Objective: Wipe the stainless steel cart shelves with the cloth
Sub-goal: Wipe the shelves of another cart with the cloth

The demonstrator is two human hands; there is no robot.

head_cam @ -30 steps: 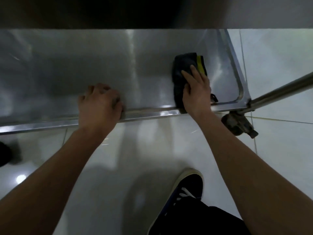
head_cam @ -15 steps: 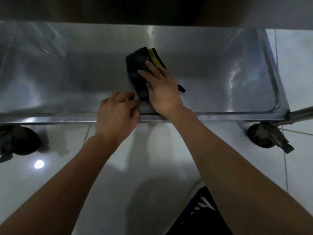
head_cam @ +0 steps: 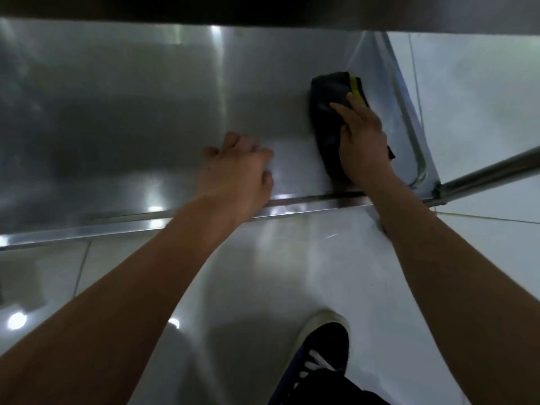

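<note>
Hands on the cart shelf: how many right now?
2. The left hand rests on the shelf near its front edge, holding nothing. The right hand presses the dark cloth flat by the shelf's right end.

The steel shelf (head_cam: pixel 131 121) carries my dark cloth (head_cam: pixel 328 112) near its right end, just inside the raised rim. My left hand (head_cam: pixel 236 173) rests at the front edge; my right hand (head_cam: pixel 362 141) presses flat on the cloth.
</note>
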